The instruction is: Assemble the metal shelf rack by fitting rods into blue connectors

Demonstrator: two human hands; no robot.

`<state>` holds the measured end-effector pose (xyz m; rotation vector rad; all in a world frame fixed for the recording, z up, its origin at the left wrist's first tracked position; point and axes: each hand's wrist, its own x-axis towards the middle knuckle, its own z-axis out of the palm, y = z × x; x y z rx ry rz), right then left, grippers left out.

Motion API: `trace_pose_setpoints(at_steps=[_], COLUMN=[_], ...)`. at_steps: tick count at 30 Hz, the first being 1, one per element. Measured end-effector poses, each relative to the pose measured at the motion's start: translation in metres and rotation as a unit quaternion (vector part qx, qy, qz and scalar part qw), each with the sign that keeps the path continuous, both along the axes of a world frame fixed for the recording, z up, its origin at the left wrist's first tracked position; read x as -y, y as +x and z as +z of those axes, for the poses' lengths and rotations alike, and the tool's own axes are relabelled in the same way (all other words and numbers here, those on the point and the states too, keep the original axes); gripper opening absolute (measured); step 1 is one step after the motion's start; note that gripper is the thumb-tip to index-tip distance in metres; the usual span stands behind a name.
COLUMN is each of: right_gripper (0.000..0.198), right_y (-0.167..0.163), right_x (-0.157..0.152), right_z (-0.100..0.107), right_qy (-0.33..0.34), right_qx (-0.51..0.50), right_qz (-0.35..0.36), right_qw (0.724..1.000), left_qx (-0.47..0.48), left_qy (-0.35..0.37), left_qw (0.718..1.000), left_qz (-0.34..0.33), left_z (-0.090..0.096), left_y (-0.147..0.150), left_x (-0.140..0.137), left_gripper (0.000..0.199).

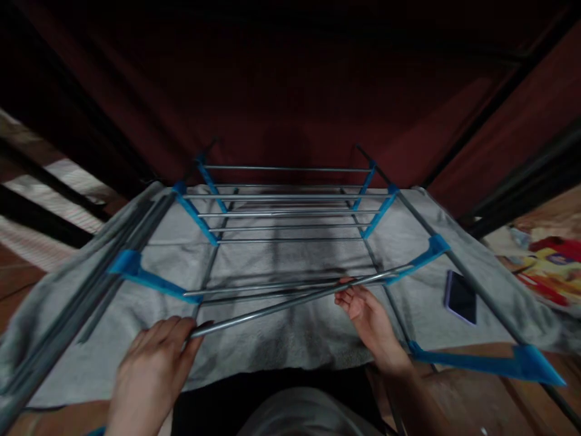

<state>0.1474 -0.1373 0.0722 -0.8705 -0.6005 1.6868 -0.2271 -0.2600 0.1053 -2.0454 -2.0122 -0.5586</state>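
Note:
A metal-tube rack with blue plastic brackets lies before me. A slanting metal rod [272, 310] crosses its near part. Its left end sits in the grip of my left hand [154, 363], fingers closed on the tip. My right hand [365, 315] is farther along the rod, palm up, with bent fingertips holding it. The rod's right end meets the right blue bracket [424, 259]; whether it is seated in a hole I cannot tell. On the opposite side, the left blue bracket [152, 280] is apart from the rod's left end. Behind, several crossbars [290, 212] join other blue brackets.
A grey blanket [313, 339] lies under the rack. Loose dark tubes [109, 266] rest along the left side. A phone [460, 297] lies by the right side tube. Farther right is a red and yellow package [551, 269]. A dark red surface [290, 109] rises behind.

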Motion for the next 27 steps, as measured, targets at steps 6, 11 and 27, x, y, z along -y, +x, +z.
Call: trace_pose_setpoints(at_steps=[6,11,27], right_gripper=[0.022,0.024,0.025], right_y=[0.001,-0.001,0.000], right_x=[-0.008,-0.016,-0.035], right_z=[-0.009,-0.012,-0.020], right_qy=[-0.032,-0.026,-0.015], right_qx=[0.021,0.054,0.085], right_qz=[-0.006,-0.024,-0.012], right_qw=[0.999,0.998,0.996], left_qx=[-0.049,0.005,0.043], left_qy=[-0.007,0.008,-0.042], left_qw=[0.999,1.000,0.998], left_qz=[0.021,-0.012,-0.021], left_z=[0.017,0.012,0.005], left_y=[0.020,0.035,0.051], left_x=[-0.018,-0.030,-0.075], left_gripper=[0.015,0.015,0.021])
